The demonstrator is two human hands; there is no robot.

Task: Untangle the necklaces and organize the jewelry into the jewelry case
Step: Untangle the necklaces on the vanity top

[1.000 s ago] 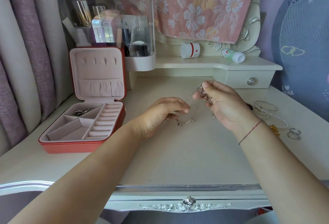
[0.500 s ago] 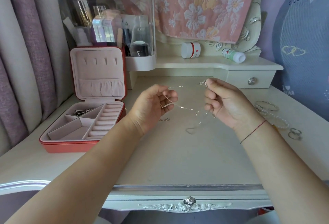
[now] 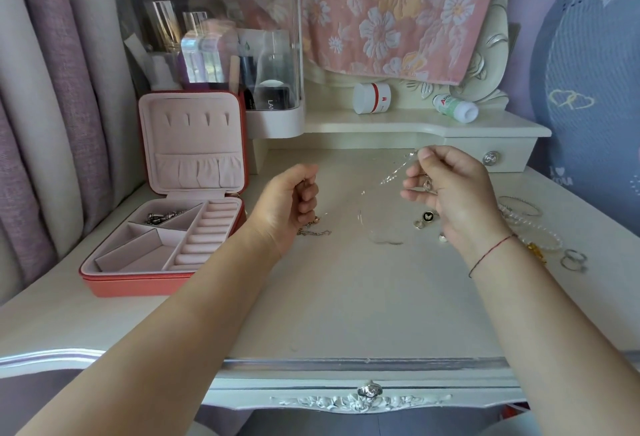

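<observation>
My right hand (image 3: 457,193) pinches a thin silver necklace (image 3: 391,176) at its top end, and the blurred chain hangs down in a loop over the dressing table (image 3: 346,297). My left hand (image 3: 287,207) is curled into a fist around another chain (image 3: 313,231), whose gold-toned end trails onto the table below it. The hands are well apart. The open red jewelry case (image 3: 166,245) with pink lining stands at the left, with some silver pieces (image 3: 162,217) in its back compartment. A black butterfly pendant (image 3: 427,216) lies near my right hand.
Bangles (image 3: 519,205), a bead bracelet (image 3: 540,231), a gold piece (image 3: 536,250) and rings (image 3: 575,260) lie at the right. A clear cosmetics box (image 3: 214,44) stands behind the case. A white jar (image 3: 372,98) and a bottle (image 3: 455,108) sit on the raised shelf.
The hands have pulled apart: the left has dropped toward the table with one chain, the right has kept the other chain raised. The two chains now hang separately.
</observation>
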